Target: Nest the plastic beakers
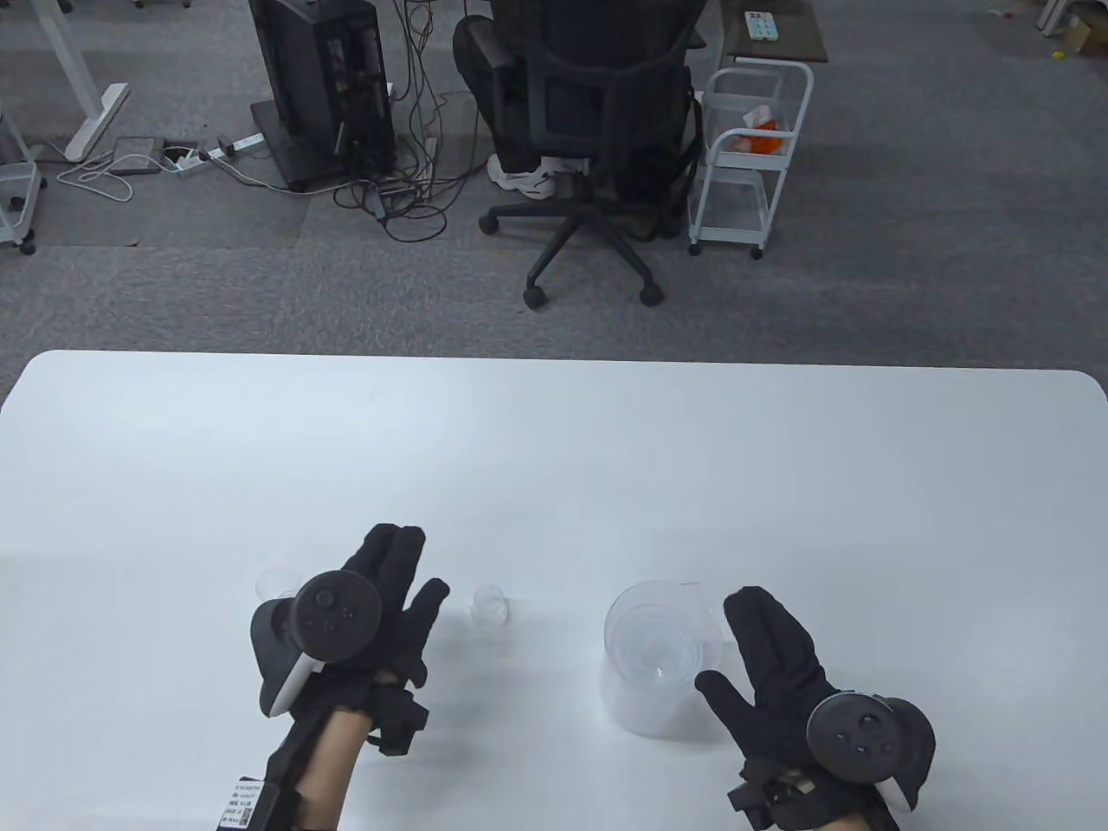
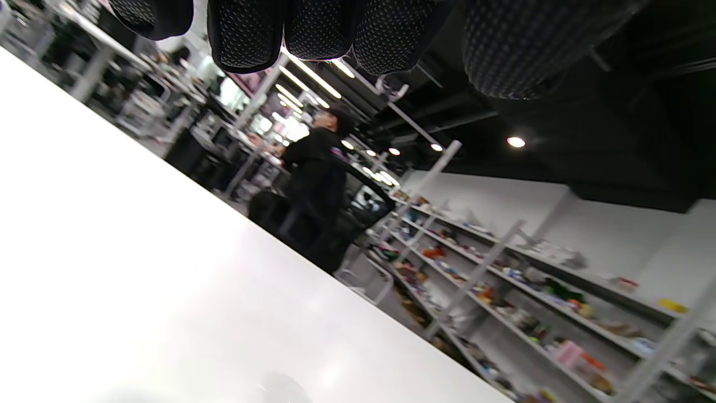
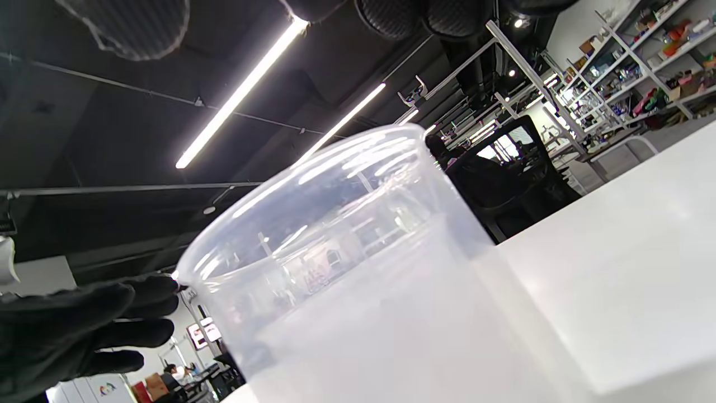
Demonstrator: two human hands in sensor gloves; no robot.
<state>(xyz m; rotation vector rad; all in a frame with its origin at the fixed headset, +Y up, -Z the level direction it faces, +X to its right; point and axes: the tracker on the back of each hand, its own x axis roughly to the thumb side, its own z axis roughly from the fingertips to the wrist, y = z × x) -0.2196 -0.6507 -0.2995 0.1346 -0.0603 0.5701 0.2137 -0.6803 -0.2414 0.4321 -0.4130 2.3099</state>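
A large clear plastic beaker [image 1: 662, 662] stands on the white table [image 1: 554, 450] at the front right, with smaller clear beakers nested inside it. It fills the right wrist view [image 3: 358, 268]. A small clear beaker [image 1: 489, 604] stands alone at the front centre. Another clear beaker [image 1: 275, 582] shows partly behind my left hand's tracker. My left hand [image 1: 402, 576] is open and empty with fingers stretched out, between the two loose beakers. My right hand [image 1: 744, 640] is open and empty, just right of the large beaker; I cannot tell whether it touches it.
Beyond the table's far edge are an office chair [image 1: 597, 130], a white wire trolley [image 1: 749, 156], a computer tower [image 1: 320, 86] and floor cables. Shelves full of items [image 2: 503, 291] show in the left wrist view.
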